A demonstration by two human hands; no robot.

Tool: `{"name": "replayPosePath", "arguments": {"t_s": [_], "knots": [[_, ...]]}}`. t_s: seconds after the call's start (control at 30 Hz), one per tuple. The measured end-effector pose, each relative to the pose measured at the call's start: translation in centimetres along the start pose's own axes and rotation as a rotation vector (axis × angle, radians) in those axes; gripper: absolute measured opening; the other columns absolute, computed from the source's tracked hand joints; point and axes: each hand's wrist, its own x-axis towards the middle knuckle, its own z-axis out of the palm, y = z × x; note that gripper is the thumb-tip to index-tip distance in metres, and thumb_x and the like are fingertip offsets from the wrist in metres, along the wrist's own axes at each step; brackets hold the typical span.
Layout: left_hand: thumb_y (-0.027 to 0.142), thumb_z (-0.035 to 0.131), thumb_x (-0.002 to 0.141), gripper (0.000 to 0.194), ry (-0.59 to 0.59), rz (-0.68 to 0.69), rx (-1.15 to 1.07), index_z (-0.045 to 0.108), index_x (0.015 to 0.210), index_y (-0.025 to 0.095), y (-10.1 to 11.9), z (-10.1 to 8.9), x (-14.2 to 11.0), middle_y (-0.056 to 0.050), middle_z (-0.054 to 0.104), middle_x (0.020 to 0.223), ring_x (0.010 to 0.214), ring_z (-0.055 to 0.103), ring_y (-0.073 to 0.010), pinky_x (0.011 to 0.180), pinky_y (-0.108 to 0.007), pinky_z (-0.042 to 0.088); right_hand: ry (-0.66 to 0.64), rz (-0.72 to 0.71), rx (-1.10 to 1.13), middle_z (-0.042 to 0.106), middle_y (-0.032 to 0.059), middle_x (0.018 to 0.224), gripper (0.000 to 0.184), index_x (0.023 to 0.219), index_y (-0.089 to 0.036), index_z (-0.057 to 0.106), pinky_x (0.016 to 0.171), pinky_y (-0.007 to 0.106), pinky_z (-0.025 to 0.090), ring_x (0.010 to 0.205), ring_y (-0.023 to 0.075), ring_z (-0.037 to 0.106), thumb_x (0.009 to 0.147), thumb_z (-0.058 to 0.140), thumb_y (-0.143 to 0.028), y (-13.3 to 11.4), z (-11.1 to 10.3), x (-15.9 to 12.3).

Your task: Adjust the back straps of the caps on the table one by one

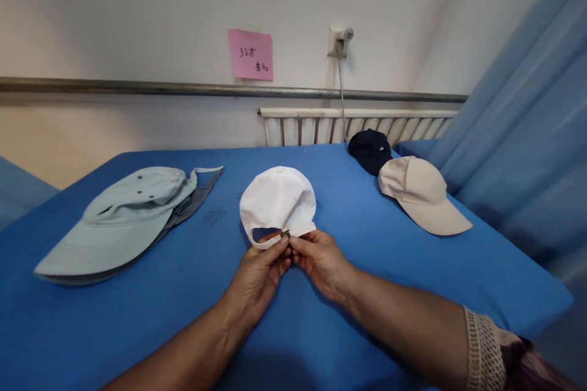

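Note:
A white baseball cap (275,195) lies in the middle of the blue-covered table (293,330), its back opening and strap facing me. My left hand (263,272) pinches the strap from the left. From the right, my right hand (323,263) grips the strap close to a small dark metal buckle (285,234). The fingertips of both hands nearly meet at this buckle and partly cover it. Parts of the strap behind my fingers are hidden.
At left lies a pale green cap (132,208) with a grey flap. A beige cap (415,189) and a navy cap (369,149) lie at the right. Behind are a rail (183,88), a radiator (316,128) and a plugged-in socket (337,43). A blue curtain (518,104) hangs at right.

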Motion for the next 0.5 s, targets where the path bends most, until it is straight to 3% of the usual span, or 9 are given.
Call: {"name": "replayPosePath", "arguments": {"t_s": [0.2, 0.5], "knots": [[0.013, 0.084, 0.066, 0.027, 0.043, 0.026, 0.035, 0.071, 0.089, 0.011, -0.11, 0.18, -0.23, -0.005, 0.071, 0.074, 0.066, 0.066, -0.0122, 0.059, -0.019, 0.052, 0.032, 0.054, 0.051, 0.066, 0.0002, 0.068, 0.038, 0.083, -0.013, 0.067, 0.061, 0.024, 0.044, 0.061, 0.0097, 0.058, 0.066, 0.086, -0.041, -0.38, 0.11, -0.09], [0.015, 0.086, 0.063, 0.029, 0.061, 0.056, 0.044, 0.071, 0.088, 0.012, -0.26, 0.32, -0.17, -0.004, 0.072, 0.074, 0.067, 0.066, -0.0125, 0.060, -0.020, 0.052, 0.079, 0.020, 0.028, 0.064, -0.0015, 0.063, 0.037, 0.080, -0.014, 0.065, 0.057, 0.022, 0.043, 0.057, 0.0083, 0.055, 0.062, 0.089, -0.037, -0.14, 0.14, 0.08]]}}
